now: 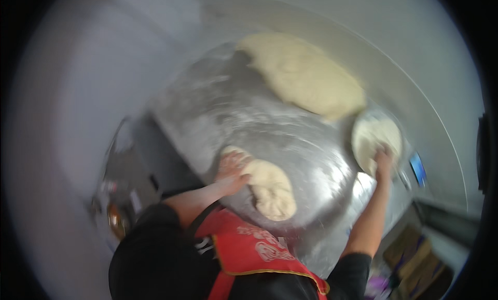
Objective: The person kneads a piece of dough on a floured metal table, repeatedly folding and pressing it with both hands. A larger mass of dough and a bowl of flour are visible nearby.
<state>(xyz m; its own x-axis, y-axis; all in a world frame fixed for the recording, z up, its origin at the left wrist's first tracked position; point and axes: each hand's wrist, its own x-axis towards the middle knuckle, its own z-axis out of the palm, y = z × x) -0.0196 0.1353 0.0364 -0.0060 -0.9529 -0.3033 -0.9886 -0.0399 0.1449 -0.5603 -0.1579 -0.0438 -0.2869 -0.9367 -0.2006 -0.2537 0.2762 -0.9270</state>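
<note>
My left hand (232, 174) rests on the left end of a folded lump of pale dough (272, 187), its fingers spread over the surface. The lump lies on a floured metal worktop (311, 148) close in front of my red apron. Over to the right, my right hand (383, 160) reaches into a round bowl of white flour (375, 134). Its fingertips are down in the flour, blurred and partly hidden, so whether they grasp any cannot be told.
A large slab of dough (307, 74) lies at the back of the worktop, its right end near the bowl. A phone with a lit screen (418, 169) is by the wall at right. Cardboard boxes (414, 257) stand below at lower right. Blurred items, including an orange-brown container (116, 220), are at left.
</note>
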